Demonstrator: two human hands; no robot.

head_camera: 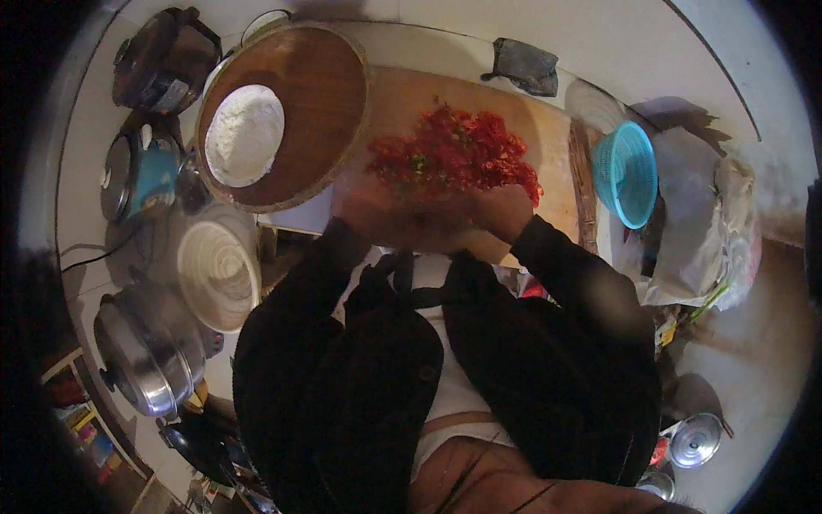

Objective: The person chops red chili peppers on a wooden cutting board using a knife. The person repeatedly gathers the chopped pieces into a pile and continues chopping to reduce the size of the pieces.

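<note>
A heap of chopped red chili peppers [465, 144], with a few greenish bits, lies on a wooden board [546, 128]. My left hand [366, 209] is at the near left of the heap, blurred, its fingers indistinct. Against the heap's near right edge rests my right hand [504, 209], fingers bent and partly hidden. Between the hands the view is hazy, and whether either one holds something does not show. To the left, a bowl of white powder [245, 136] stands on a round brown wooden lid or tray [314, 115].
A blue plastic colander [625, 175] stands right of the board, beside plastic bags [690, 218]. At left are a dark rice cooker [164, 64], a blue pot [151, 173], a pale woven-look basket [219, 276] and a steel steamer pot [151, 353]. A dark bag [525, 66] lies behind the board.
</note>
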